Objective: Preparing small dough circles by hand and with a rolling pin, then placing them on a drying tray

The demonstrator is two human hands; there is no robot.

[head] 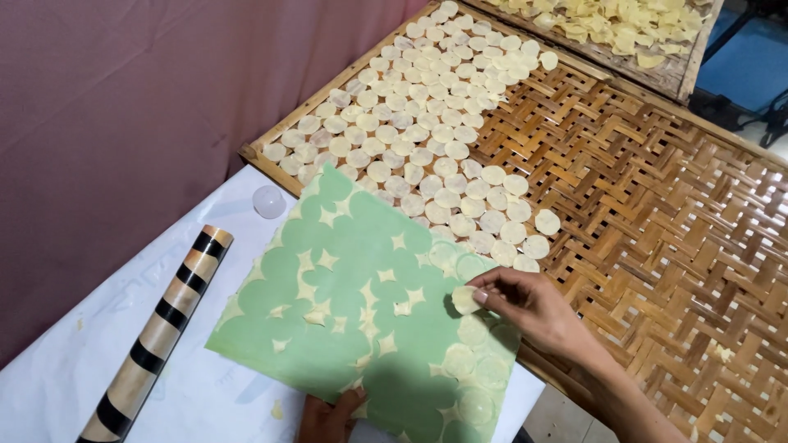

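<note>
While the left hand (328, 417) presses down on the near edge of a green sheet (345, 295), its fingers lie flat and grip nothing. The right hand (529, 305) pinches a small pale disc (464, 299) between thumb and fingertips, just above the right side of the sheet. More thin discs (476, 373) sit on the sheet near that hand. Far behind lies a woven bamboo tray (657, 213) with many rows of round discs (427, 115). A striped roller (160, 328) rests on white paper (66, 377) to the left.
</note>
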